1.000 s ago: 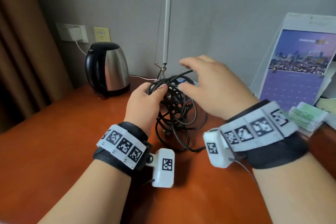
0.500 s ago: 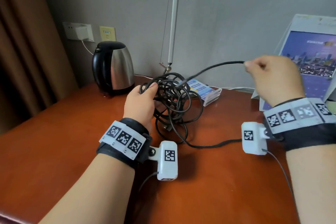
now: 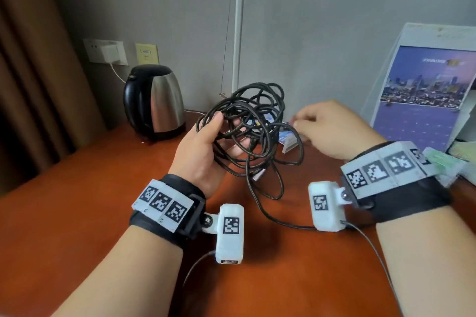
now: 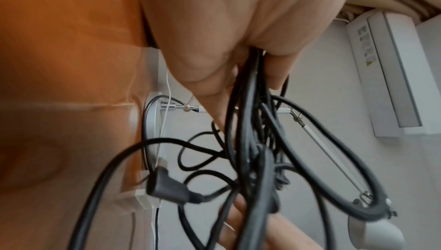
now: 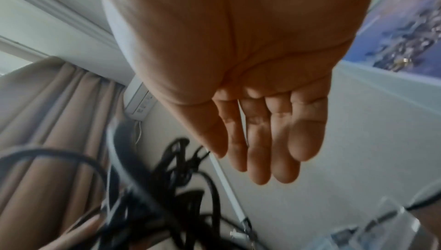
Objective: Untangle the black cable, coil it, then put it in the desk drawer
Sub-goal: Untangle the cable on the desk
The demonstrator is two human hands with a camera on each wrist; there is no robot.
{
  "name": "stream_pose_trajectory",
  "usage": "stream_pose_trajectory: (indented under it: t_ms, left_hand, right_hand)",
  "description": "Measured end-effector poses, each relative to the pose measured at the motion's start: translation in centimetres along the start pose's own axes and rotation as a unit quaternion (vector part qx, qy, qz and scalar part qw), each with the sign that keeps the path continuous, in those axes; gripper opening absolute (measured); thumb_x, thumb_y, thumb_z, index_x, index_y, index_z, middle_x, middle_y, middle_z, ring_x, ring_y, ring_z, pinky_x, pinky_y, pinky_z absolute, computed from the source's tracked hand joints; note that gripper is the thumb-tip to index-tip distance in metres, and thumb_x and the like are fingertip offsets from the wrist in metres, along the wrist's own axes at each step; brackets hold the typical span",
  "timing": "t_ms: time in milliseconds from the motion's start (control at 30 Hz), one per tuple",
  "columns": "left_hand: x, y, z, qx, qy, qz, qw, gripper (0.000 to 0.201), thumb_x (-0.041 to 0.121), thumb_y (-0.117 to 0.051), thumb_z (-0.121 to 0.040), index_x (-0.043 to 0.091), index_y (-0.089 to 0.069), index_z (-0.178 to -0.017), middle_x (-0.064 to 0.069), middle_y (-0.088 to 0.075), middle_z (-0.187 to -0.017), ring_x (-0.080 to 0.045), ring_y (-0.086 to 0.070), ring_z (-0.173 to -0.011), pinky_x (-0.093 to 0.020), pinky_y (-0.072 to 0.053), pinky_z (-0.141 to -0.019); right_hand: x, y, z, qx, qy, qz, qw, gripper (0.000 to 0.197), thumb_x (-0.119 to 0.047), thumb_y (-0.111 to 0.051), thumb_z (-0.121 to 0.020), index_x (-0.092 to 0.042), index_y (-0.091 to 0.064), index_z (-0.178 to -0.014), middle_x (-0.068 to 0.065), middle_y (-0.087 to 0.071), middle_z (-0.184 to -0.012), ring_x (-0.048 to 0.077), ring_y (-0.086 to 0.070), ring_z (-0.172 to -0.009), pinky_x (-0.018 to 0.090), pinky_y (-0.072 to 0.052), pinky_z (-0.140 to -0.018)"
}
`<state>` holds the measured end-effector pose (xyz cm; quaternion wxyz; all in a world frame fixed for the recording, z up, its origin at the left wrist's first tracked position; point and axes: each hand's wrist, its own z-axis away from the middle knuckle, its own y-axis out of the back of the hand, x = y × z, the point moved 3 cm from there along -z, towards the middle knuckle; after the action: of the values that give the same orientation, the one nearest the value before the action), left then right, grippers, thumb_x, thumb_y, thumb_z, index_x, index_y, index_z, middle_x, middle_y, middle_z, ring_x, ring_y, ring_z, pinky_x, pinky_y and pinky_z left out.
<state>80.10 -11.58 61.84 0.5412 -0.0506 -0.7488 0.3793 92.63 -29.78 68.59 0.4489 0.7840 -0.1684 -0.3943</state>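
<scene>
The black cable is a tangled bundle of loops, lifted off the orange-brown desk. My left hand grips it, thumb over the top strands and fingers underneath. In the left wrist view the strands run out from under my curled fingers, and a grey plug dangles among them. One strand trails down onto the desk toward my right wrist. My right hand hovers just right of the bundle; in the right wrist view its fingers are straight and hold nothing.
A steel kettle stands at the back left below wall sockets. A white lamp pole rises behind the bundle. A clear card holder sits under the cable, and a calendar and green packets are at the right.
My right hand has let go of the strand it pulled out to the right and come back toward the bundle. My left hand has raised the bundle higher off the desk.
</scene>
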Motion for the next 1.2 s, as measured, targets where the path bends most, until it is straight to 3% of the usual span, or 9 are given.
stream_pose_trajectory:
  t_ms: [133, 267, 367, 467, 633, 767, 900, 1033, 1200]
  left_hand:
    - [-0.1, -0.3, 0.1, -0.036, 0.002, 0.019, 0.999, 0.040, 0.026, -0.052, -0.107, -0.004, -0.061, -0.132, -0.015, -0.071, -0.115, -0.033, -0.071, -0.101, -0.055, -0.053, -0.101]
    - [-0.1, -0.3, 0.0, -0.055, 0.028, 0.051, 0.997, 0.038, 0.032, -0.051, -0.106, 0.008, -0.078, -0.094, -0.021, -0.072, -0.119, -0.032, -0.073, -0.095, -0.047, -0.062, -0.088]
    - [0.0, 0.0, -0.2, -0.060, 0.045, 0.092, 0.993, 0.040, 0.034, -0.053, -0.104, 0.001, -0.067, -0.123, -0.026, -0.058, -0.143, -0.038, -0.066, -0.120, -0.050, -0.055, -0.102]
    - [-0.2, 0.1, -0.5, -0.058, 0.059, 0.107, 0.991, 0.040, 0.034, -0.055, -0.103, 0.005, -0.060, -0.129, -0.021, -0.060, -0.143, -0.034, -0.065, -0.124, -0.051, -0.045, -0.113]
    - [-0.3, 0.3, -0.6, -0.049, 0.071, 0.117, 0.989, 0.036, 0.033, -0.053, -0.105, 0.009, -0.075, -0.089, -0.016, -0.068, -0.124, -0.036, -0.056, -0.130, -0.050, -0.050, -0.103]
    - [-0.3, 0.1, -0.5, -0.054, 0.065, 0.118, 0.989, 0.042, 0.032, -0.054, -0.105, 0.011, -0.076, -0.076, -0.022, -0.060, -0.132, -0.043, -0.051, -0.137, -0.060, -0.040, -0.115]
    - [0.0, 0.0, -0.4, -0.030, 0.059, 0.126, 0.990, 0.038, 0.029, -0.052, -0.106, 0.004, -0.075, -0.089, -0.015, -0.067, -0.109, -0.037, -0.063, -0.115, -0.052, -0.060, -0.092]
    - [0.2, 0.0, -0.4, 0.003, 0.049, 0.106, 0.993, 0.038, 0.028, -0.047, -0.109, 0.001, -0.071, -0.099, -0.016, -0.075, -0.099, -0.036, -0.074, -0.100, -0.049, -0.064, -0.083]
    - [0.4, 0.6, -0.7, 0.030, 0.053, 0.097, 0.993, 0.036, 0.030, -0.046, -0.109, 0.002, -0.068, -0.108, -0.012, -0.073, -0.096, -0.034, -0.070, -0.107, -0.058, -0.055, -0.100]
  right_hand:
    - [0.1, -2.8, -0.7, -0.071, 0.014, -0.007, 0.997, 0.013, -0.030, -0.060, -0.096, -0.033, -0.064, -0.084, -0.013, -0.068, -0.084, 0.012, -0.064, -0.084, 0.025, -0.045, -0.074]
    - [0.3, -4.5, -0.5, -0.135, 0.022, -0.213, 0.967, 0.044, -0.052, -0.068, -0.078, -0.036, -0.072, -0.119, -0.006, -0.077, -0.112, 0.017, -0.068, -0.115, 0.044, -0.047, -0.108]
    - [-0.1, -4.6, 0.1, -0.151, 0.063, -0.268, 0.949, 0.039, -0.025, -0.067, -0.086, -0.022, -0.070, -0.125, 0.004, -0.074, -0.121, 0.024, -0.064, -0.124, 0.050, -0.040, -0.116]
    - [-0.2, -4.4, 0.1, -0.121, 0.078, -0.263, 0.954, 0.023, -0.019, -0.069, -0.094, -0.025, -0.075, -0.115, 0.005, -0.077, -0.111, 0.024, -0.070, -0.110, 0.053, -0.049, -0.106]
    - [0.2, -3.2, -0.2, -0.045, 0.063, -0.264, 0.961, 0.013, -0.029, -0.073, -0.086, -0.016, -0.073, -0.087, 0.004, -0.068, -0.067, 0.017, -0.058, -0.061, 0.034, -0.049, -0.064]
    - [1.3, -2.8, -0.4, -0.019, 0.050, -0.250, 0.967, 0.041, -0.057, -0.071, -0.066, -0.028, -0.075, -0.095, 0.014, -0.076, -0.088, 0.040, -0.072, -0.089, 0.058, -0.055, -0.092]
    - [3.1, -1.8, -0.9, 0.044, 0.014, -0.230, 0.972, 0.016, -0.037, -0.073, -0.085, -0.021, -0.075, -0.082, -0.001, -0.070, -0.065, 0.027, -0.066, -0.065, 0.044, -0.058, -0.073]
    - [4.5, -1.8, -0.9, 0.084, -0.044, -0.261, 0.961, 0.017, -0.020, -0.068, -0.095, -0.021, -0.071, -0.078, 0.006, -0.071, -0.074, 0.013, -0.065, -0.067, 0.021, -0.052, -0.057]
    - [3.9, -2.0, -0.2, -0.036, -0.047, -0.419, 0.906, 0.023, -0.026, -0.069, -0.089, -0.011, -0.059, -0.074, 0.006, -0.054, -0.068, 0.023, -0.054, -0.074, 0.040, -0.044, -0.082]
